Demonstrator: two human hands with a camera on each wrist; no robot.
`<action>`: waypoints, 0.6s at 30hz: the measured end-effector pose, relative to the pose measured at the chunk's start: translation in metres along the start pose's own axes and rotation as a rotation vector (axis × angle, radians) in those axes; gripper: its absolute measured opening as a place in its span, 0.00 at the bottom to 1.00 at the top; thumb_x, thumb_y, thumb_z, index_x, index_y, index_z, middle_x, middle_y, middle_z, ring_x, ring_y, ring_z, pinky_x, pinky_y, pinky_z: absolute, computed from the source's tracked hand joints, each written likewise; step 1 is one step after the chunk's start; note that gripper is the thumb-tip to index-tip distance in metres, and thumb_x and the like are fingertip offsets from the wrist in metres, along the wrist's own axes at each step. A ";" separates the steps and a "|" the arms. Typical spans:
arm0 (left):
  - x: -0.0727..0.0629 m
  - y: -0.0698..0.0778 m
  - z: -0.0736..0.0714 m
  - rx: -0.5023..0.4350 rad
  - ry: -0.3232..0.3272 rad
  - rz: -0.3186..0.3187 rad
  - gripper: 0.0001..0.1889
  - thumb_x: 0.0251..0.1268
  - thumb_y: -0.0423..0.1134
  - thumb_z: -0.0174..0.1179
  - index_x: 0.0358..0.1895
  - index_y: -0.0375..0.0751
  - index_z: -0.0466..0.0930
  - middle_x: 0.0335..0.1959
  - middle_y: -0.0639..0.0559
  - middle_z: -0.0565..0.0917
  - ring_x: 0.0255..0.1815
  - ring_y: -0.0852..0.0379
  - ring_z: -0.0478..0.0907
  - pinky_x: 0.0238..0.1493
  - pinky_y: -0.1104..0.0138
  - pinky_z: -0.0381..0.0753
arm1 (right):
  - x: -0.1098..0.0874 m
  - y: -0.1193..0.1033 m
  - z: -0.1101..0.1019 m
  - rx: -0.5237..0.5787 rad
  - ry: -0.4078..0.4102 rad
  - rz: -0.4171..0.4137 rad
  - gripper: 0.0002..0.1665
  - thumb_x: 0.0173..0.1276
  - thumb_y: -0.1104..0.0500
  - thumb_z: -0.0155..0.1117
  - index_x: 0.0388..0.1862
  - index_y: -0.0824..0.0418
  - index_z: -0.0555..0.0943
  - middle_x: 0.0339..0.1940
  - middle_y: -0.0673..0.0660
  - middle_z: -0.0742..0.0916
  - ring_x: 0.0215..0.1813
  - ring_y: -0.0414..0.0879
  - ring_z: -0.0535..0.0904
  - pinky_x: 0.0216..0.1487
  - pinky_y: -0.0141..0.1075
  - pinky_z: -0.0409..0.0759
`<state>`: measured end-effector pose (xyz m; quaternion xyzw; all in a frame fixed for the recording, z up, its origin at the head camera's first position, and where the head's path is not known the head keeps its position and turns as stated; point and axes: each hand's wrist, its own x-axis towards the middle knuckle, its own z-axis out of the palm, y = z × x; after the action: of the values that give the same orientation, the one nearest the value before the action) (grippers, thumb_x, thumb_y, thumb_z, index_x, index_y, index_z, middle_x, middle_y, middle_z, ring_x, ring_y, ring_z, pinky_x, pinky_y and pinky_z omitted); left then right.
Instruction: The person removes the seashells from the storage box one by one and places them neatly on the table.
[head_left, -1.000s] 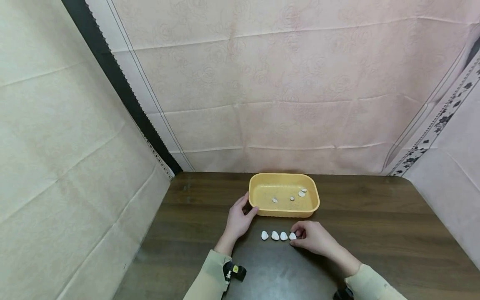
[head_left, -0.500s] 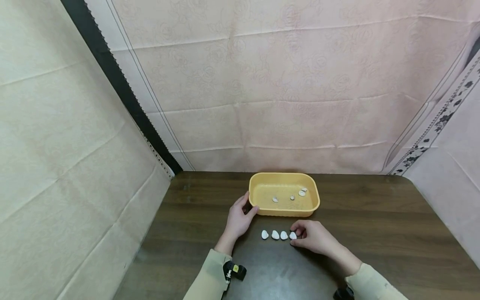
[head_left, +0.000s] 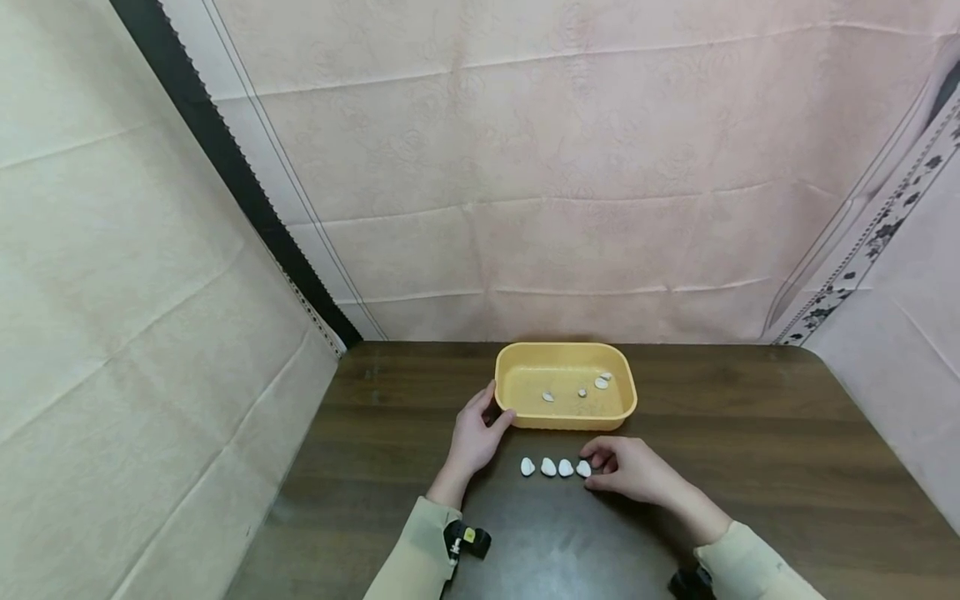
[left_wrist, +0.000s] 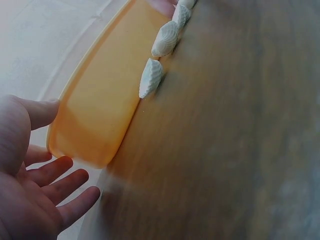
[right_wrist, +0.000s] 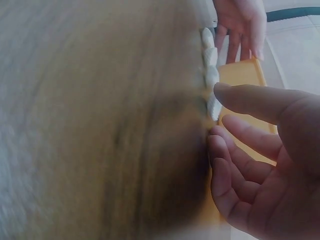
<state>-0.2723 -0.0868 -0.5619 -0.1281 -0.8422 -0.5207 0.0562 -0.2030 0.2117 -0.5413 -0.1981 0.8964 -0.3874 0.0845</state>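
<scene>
My left hand (head_left: 474,437) rests against the left front corner of a yellow plastic tub (head_left: 566,422). In the left wrist view its thumb (left_wrist: 44,112) touches the rim, while the other fingers are loosely spread beside the tub's end. In front of the tub, several white ribbed seashells stand in a short row on the table. My right hand (head_left: 633,471) is at the right end of that row, pinching the last seashell (head_left: 583,469) between thumb and index finger. In the right wrist view the thumb partly covers this shell (right_wrist: 213,107); the remaining fingers are curled below.
Several small pale pieces, including a flat shell (head_left: 602,383), lie inside the tub. The brown wood table (head_left: 720,425) backs onto a pale cloth screen (head_left: 570,200), with more cloth at the left and right. Each wrist carries a small black camera (head_left: 474,540).
My right thumb has shifted slightly at the last seashell. The whole head view has moved a little; the tub, the row of shells and my left hand keep their places.
</scene>
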 end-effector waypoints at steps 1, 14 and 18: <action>0.000 0.000 0.000 0.001 0.001 0.000 0.36 0.77 0.42 0.67 0.81 0.32 0.65 0.77 0.37 0.73 0.76 0.42 0.72 0.65 0.46 0.81 | -0.001 0.000 -0.001 0.002 0.000 0.003 0.19 0.62 0.56 0.84 0.50 0.58 0.87 0.37 0.49 0.86 0.34 0.37 0.81 0.38 0.33 0.81; -0.001 -0.001 -0.001 0.003 0.008 0.005 0.35 0.77 0.39 0.68 0.81 0.32 0.66 0.77 0.36 0.73 0.76 0.40 0.71 0.65 0.45 0.81 | 0.000 -0.008 -0.025 0.062 0.001 0.009 0.17 0.70 0.56 0.78 0.54 0.60 0.87 0.39 0.47 0.88 0.41 0.41 0.84 0.42 0.34 0.83; 0.000 -0.002 0.000 0.005 0.012 0.011 0.35 0.77 0.39 0.67 0.81 0.32 0.66 0.77 0.36 0.73 0.76 0.41 0.72 0.64 0.45 0.81 | 0.005 -0.016 -0.039 0.077 0.037 -0.003 0.18 0.71 0.53 0.77 0.55 0.59 0.88 0.40 0.47 0.89 0.43 0.43 0.85 0.45 0.35 0.84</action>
<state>-0.2732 -0.0876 -0.5641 -0.1294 -0.8424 -0.5191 0.0643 -0.2149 0.2257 -0.5028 -0.1890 0.8820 -0.4252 0.0750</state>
